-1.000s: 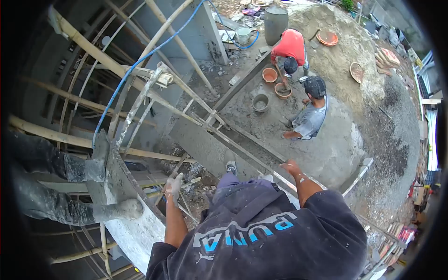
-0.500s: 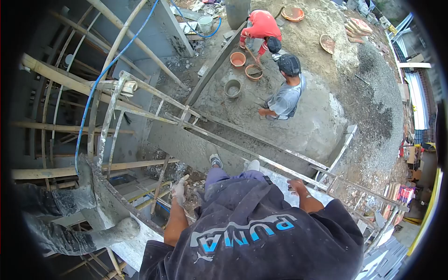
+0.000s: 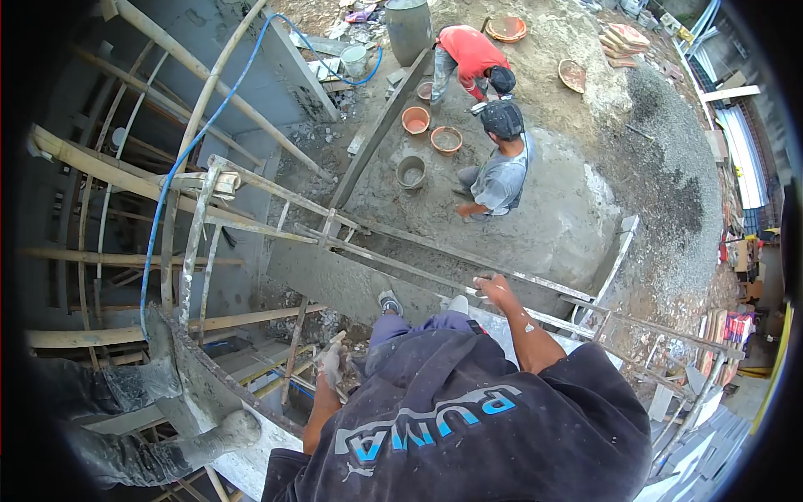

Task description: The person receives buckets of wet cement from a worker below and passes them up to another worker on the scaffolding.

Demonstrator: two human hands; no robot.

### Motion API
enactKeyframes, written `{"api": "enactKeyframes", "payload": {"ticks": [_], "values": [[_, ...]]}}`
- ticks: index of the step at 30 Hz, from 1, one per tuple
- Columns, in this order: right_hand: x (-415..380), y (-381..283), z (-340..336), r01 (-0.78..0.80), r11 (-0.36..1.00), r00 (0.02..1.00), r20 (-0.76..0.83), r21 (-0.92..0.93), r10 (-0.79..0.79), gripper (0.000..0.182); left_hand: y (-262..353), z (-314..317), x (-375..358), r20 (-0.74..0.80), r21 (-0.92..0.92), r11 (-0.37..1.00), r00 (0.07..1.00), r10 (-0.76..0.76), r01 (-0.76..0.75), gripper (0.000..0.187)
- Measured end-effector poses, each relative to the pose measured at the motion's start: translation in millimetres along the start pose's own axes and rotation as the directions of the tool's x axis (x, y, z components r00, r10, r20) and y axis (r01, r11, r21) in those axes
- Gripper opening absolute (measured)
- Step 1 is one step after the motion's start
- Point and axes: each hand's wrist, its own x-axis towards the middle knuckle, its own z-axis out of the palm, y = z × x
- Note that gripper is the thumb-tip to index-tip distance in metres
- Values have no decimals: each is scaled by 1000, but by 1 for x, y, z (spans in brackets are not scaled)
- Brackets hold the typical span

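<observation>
My left hand [image 3: 329, 363], coated in pale cement, hangs beside the dark shirt with its fingers apart and nothing visible in them. My right hand [image 3: 493, 291] is out in front at the metal scaffold rail [image 3: 523, 313], fingers apart; whether it touches the rail is unclear. Below my torso, my shoes [image 3: 389, 303] stand on a grey, cement-smeared board [image 3: 322, 272].
A co-worker in red [image 3: 470, 52] bends beside another in a grey shirt [image 3: 503, 171], near orange buckets [image 3: 416, 120] and wet cement [image 3: 552, 209]. Cement-covered legs [image 3: 159, 448] of someone else are at left, near bamboo poles [image 3: 92, 337]. Gravel [image 3: 669, 167] lies right.
My right hand has moved forward and left to the rail. My left hand has shifted slightly down. The co-worker in red has raised the arms away from the bucket; the view has shifted a little.
</observation>
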Motion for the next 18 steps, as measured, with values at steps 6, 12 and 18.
{"api": "enactKeyframes", "payload": {"ticks": [6, 12, 18], "values": [[-56, 114, -53, -436, 900, 900, 20, -12, 436, 30, -138, -80, 6, -53, 512, 852, 987, 154, -105, 18], [-67, 113, -55, -468, 875, 881, 15, -122, 473, 32, -125, -63, 13, -102, 437, 898, 989, 111, -56, 19], [-19, 34, -21, -196, 980, 979, 56, 13, 195, 39, 0, 1, 1, 10, 59, 998, 999, 34, -34, 19]]}}
